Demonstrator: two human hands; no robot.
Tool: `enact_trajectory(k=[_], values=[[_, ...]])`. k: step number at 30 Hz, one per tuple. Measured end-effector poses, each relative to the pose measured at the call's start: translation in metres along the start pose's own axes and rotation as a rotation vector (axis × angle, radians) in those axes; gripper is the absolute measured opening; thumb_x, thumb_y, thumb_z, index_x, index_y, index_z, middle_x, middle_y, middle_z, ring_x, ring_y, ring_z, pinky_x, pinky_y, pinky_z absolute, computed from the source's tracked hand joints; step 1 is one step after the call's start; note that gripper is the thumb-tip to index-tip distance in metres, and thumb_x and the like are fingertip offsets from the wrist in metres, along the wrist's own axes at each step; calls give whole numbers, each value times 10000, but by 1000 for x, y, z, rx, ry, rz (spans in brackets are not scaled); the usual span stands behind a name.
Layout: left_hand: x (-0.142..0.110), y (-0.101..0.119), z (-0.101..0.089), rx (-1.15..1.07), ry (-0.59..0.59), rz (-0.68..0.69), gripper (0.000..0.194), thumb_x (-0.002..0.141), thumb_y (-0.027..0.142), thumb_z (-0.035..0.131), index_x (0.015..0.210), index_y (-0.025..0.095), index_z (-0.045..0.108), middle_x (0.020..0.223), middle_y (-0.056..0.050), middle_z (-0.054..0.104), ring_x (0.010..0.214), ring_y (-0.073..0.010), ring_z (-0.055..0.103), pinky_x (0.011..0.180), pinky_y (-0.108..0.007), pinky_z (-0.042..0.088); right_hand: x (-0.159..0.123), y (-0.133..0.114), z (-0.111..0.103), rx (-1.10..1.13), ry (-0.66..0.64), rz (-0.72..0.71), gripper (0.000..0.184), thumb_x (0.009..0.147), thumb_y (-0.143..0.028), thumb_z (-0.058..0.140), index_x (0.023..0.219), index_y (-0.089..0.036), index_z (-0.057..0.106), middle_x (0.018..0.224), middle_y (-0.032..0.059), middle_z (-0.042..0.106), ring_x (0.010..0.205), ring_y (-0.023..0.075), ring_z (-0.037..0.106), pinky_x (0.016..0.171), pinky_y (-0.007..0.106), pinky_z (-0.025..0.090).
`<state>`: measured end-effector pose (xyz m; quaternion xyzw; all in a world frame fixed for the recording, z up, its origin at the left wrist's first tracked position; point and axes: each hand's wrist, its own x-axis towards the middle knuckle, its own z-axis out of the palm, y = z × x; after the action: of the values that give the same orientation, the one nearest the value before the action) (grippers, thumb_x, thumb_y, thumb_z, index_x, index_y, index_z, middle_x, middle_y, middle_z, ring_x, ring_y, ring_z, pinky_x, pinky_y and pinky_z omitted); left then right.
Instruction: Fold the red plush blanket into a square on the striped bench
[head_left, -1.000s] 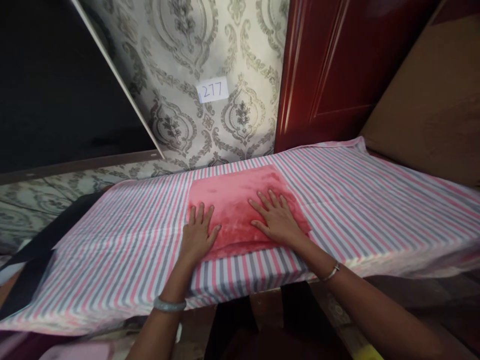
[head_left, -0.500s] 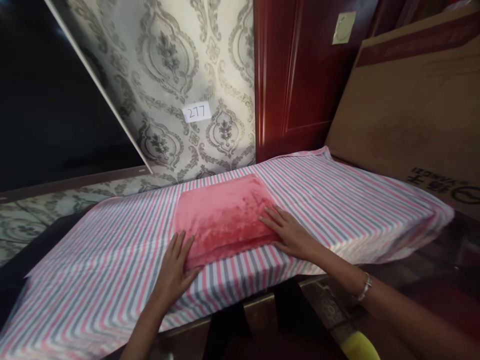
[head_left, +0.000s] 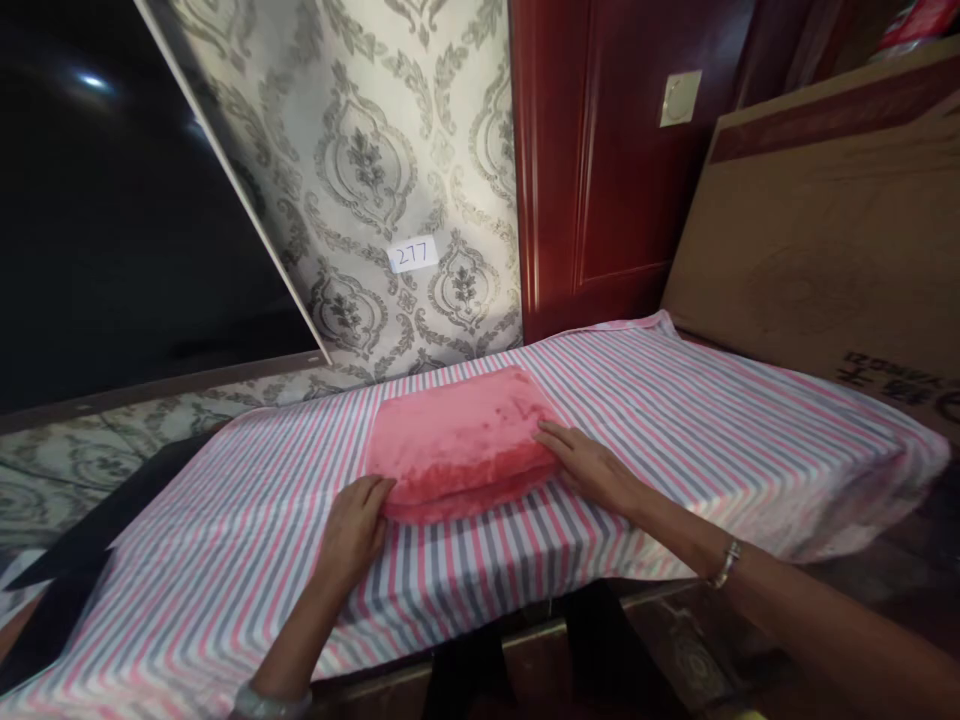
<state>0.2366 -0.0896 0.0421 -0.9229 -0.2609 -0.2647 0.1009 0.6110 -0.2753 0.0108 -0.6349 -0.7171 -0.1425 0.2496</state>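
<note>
A folded pink plush cloth (head_left: 457, 430) lies on a table covered with a pink, grey and white striped sheet (head_left: 675, 400). My left hand (head_left: 352, 528) is at the cloth's near left corner, its fingers curled round the edge. At the near right corner, my right hand (head_left: 592, 465) has its thumb on top and its fingers tucked against the edge. The front edge of the cloth looks slightly raised off the sheet. Each of my wrists carries a bangle.
A patterned wallpaper wall with a paper label "277" (head_left: 413, 253) stands behind the table. A dark screen (head_left: 112, 220) leans at the left, with a red wooden door (head_left: 600, 160) and a large cardboard box (head_left: 825, 230) at the right. Something black (head_left: 82, 530) lies at the sheet's left end.
Both hands slid off the top of the pink cloth to its near corners and closed on its edge. The front edge has lifted a little. The camera shifted slightly.
</note>
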Motion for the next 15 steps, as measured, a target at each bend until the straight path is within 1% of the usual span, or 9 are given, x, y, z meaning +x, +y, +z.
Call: enact_trajectory(k=[3, 5, 7, 9, 11, 12, 13, 14, 15], values=[[37, -3, -33, -60, 74, -56, 390, 754, 136, 464, 1080, 186, 671, 1061, -105, 720, 1014, -274, 671, 912, -414, 529, 33, 0, -41, 43, 120, -2, 577, 813, -92, 463, 1378, -186, 533, 1400, 139, 574, 1255, 279, 570, 1039, 463, 502], [66, -3, -66, -145, 137, -101, 334, 766, 187, 458, 1025, 191, 668, 996, -78, 724, 947, -249, 674, 842, -365, 532, 59, -2, -75, 87, 216, 11, 515, 793, -111, 492, 1293, -191, 587, 1277, 120, 640, 1159, 271, 620, 983, 428, 530], [96, -2, -103, -235, 214, -153, 332, 749, 231, 465, 1010, 192, 666, 972, -48, 722, 895, -222, 665, 810, -326, 524, 83, -3, -112, 121, 314, 36, 488, 781, -142, 516, 1256, -199, 615, 1191, 96, 675, 1088, 270, 644, 952, 420, 536], [123, 0, -138, -319, 237, -204, 357, 703, 257, 494, 1008, 196, 669, 921, -13, 717, 837, -197, 646, 759, -289, 506, 102, -3, -147, 173, 374, 65, 468, 781, -193, 550, 1241, -191, 634, 1174, 86, 688, 1064, 278, 651, 954, 432, 526], [147, -1, -164, -413, 250, -246, 363, 664, 272, 520, 980, 188, 678, 896, 0, 707, 812, -179, 619, 734, -264, 483, 118, 1, -176, 273, 399, 139, 431, 786, -239, 579, 1205, -185, 664, 1145, 76, 704, 1024, 271, 662, 941, 430, 525], [156, -3, -172, -467, 251, -268, 355, 649, 281, 528, 953, 183, 681, 871, 3, 698, 792, -170, 603, 716, -255, 473, 124, 5, -187, 340, 394, 186, 401, 792, -266, 593, 1174, -182, 682, 1118, 72, 713, 998, 263, 667, 921, 419, 531], [165, -6, -176, -523, 247, -293, 343, 638, 293, 537, 927, 179, 682, 843, 4, 686, 769, -164, 588, 695, -247, 465, 130, 9, -195, 413, 380, 236, 375, 801, -293, 606, 1147, -179, 698, 1084, 69, 722, 968, 251, 670, 896, 402, 538], [172, -11, -176, -578, 236, -320, 329, 631, 310, 548, 902, 178, 681, 811, 5, 673, 742, -158, 574, 669, -241, 456, 135, 15, -198, 486, 355, 284, 354, 808, -320, 620, 1120, -178, 711, 1048, 67, 729, 936, 238, 672, 865, 382, 546], [178, -16, -171, -629, 215, -347, 320, 625, 331, 561, 881, 178, 679, 778, 6, 660, 712, -154, 563, 641, -237, 449, 139, 22, -198, 551, 324, 329, 339, 813, -346, 636, 1094, -176, 722, 1013, 66, 734, 904, 225, 672, 832, 359, 551]])
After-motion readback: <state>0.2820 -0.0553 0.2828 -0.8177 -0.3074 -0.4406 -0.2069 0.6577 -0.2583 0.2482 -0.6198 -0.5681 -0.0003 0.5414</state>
